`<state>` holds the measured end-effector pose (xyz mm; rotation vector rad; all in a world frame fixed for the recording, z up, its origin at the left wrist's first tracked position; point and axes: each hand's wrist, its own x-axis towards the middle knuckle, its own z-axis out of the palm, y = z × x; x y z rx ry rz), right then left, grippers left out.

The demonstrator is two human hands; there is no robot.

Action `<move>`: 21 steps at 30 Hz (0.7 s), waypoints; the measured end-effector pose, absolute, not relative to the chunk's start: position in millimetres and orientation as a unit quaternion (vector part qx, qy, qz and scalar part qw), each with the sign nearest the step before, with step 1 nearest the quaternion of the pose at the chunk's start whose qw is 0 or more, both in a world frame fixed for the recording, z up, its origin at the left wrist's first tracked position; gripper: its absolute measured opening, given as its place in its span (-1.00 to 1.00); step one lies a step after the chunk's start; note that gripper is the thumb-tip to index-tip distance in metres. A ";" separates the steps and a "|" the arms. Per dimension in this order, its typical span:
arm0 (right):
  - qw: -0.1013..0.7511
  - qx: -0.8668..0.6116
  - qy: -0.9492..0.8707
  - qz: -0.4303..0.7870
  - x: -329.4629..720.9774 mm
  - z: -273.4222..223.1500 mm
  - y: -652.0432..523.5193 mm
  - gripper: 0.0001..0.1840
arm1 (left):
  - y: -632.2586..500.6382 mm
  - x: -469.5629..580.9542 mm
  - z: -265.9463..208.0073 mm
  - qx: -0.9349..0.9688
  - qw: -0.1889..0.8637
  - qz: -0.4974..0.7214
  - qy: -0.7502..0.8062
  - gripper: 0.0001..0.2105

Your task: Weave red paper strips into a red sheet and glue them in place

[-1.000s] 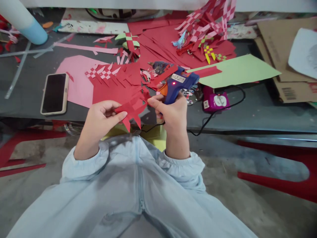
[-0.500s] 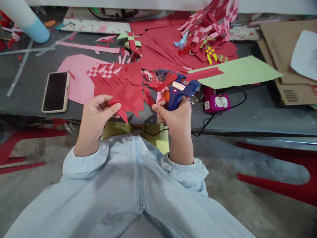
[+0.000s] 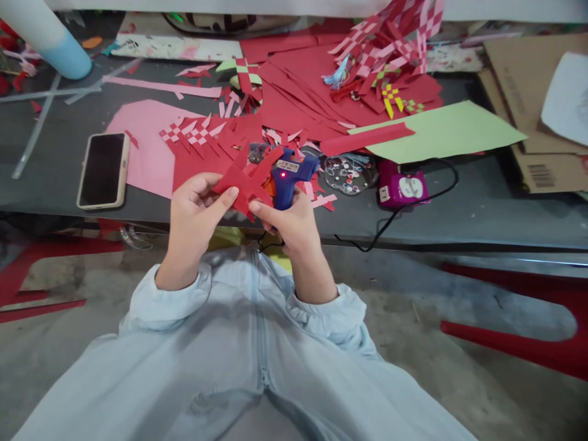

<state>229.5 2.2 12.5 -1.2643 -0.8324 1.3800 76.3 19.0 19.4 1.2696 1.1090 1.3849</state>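
- Fingers of the left hand (image 3: 195, 205) pinch a folded red paper star-shaped piece (image 3: 241, 184) above the desk's near edge (image 3: 413, 236).
- Right hand (image 3: 287, 223) grips a blue plastic glue gun (image 3: 287, 180), thumb touching the paper.

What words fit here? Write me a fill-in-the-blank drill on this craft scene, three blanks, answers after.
1. The right hand grips a blue ____.
2. The left hand pinches a folded paper piece coloured ____.
3. The phone lies on the table, on the ____ side of the pink sheet.

Missing words: glue gun; red; left
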 end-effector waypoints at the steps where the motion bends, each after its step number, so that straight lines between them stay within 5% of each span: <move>1: 0.517 -0.527 -0.343 0.580 228.4 12.5 2.5 -0.34 | 18.5 77.6 18.4 0.522 0.450 0.566 0.453 -0.84; 21: 0.555 -0.638 -0.347 0.405 283.0 18.0 -6.7 -0.60 | 48.3 37.5 6.4 0.519 0.307 0.577 0.551 -0.69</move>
